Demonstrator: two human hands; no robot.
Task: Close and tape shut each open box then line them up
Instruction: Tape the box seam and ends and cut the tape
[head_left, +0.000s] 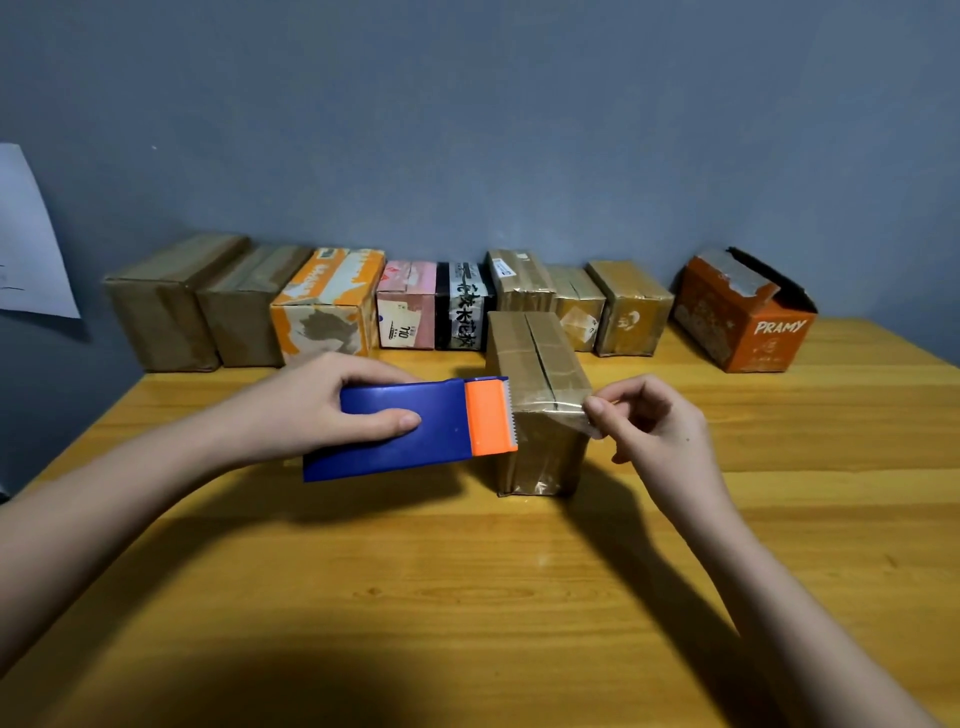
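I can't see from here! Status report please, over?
Left hand holds blue tape dispenser. Right hand fingers pinch clear tape across brown box. Orange box still open. Nothing blocking.

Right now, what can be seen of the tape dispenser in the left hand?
The tape dispenser has a flat blue body and an orange head with a serrated metal cutter. The left hand holds it level by the body, head pointing right, against the upright brown box. Clear tape runs from its cutter across the box's top seam to the right hand, which pinches the end.

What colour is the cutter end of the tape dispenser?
Orange, on a blue tape dispenser; the head view shows it.
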